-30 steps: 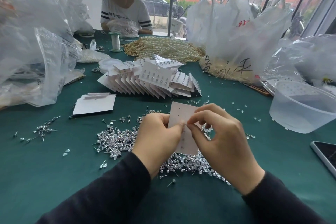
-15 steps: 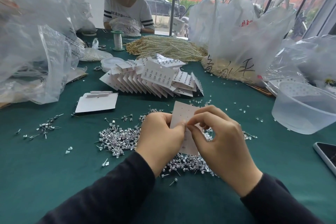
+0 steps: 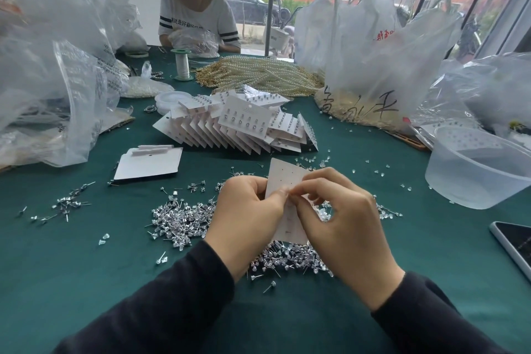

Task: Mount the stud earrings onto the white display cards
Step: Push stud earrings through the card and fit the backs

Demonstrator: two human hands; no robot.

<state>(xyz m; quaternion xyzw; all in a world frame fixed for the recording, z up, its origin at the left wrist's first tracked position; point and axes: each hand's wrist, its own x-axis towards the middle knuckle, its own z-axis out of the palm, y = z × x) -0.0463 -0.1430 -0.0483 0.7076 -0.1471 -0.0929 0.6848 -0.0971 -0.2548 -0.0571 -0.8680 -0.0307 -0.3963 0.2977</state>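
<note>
Two hands hold one white display card (image 3: 284, 178) just above the pile of stud earrings (image 3: 178, 218).
Head view: the left hand (image 3: 247, 218) grips the card's left edge with curled fingers, and the right hand (image 3: 344, 227) pinches its middle; filled cards (image 3: 244, 123) stand behind on the green bench (image 3: 86, 267).

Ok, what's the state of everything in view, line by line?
Card: held up, visible holes empty.
Left hand: pinching the card's edge.
Right hand: pinching at the card.
Loose studs: heaped on the cloth.
Finished cards: filled, fanned in a row.
Blank cards: stacked flat.
Tub: upright, open.
</note>
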